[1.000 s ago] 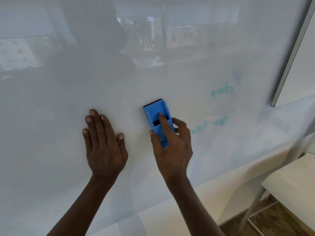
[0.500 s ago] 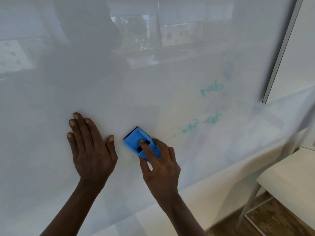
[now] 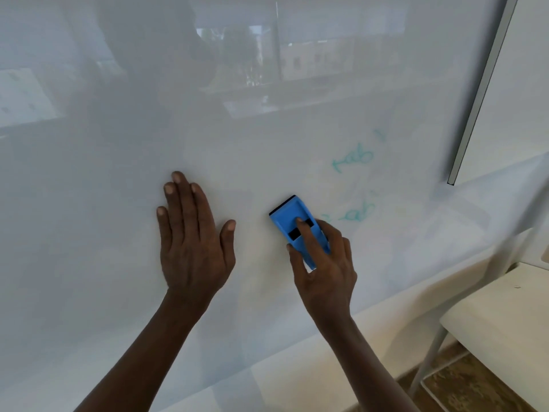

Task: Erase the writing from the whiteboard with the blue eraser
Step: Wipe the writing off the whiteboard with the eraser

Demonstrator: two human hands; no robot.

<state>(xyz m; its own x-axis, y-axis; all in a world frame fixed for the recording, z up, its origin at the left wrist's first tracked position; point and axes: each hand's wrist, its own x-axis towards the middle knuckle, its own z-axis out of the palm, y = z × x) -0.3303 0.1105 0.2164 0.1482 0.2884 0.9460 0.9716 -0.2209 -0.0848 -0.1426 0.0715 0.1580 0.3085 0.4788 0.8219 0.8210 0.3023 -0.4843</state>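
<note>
Blue eraser (image 3: 297, 224) is flat against the whiteboard (image 3: 267, 138), a bit right of center and low on the board. Right hand (image 3: 323, 263) has it from below: thumb on the left edge, index finger laid along the top w/ its tip by the black slot, other fingers curled round the right side. So that grip is closed on the eraser, holding it firmly. The eraser's upper end sticks out past the fingers and tilts up-left, lower end is buried in the palm.

Left hand (image 3: 193, 233) is to the left of the eraser, apart from it, not touching. Palm down on the board, fingers straight and together, thumb splayed toward the eraser. That grip is wide, holding nothing.

Eraser is a chunky rectangular block, smooth matte blue plastic w/ a dark strip along the top end, prob the felt but can't tell for sure. Board surface is glossy pale grey-white, reflecting windows and a dark figure, w/ a thin metal frame (image 3: 481, 93) along the right edge.

Teal writing (image 3: 352, 159) is up and to the right of the eraser, loopy and faded. A second fainter scrawl (image 3: 358, 212) is just right of the eraser, near the fingers. Smudgy haze around both.

Lower right: a cream tabletop (image 3: 505, 322) on thin white metal legs, wood-look floor (image 3: 463, 388) under it.
</note>
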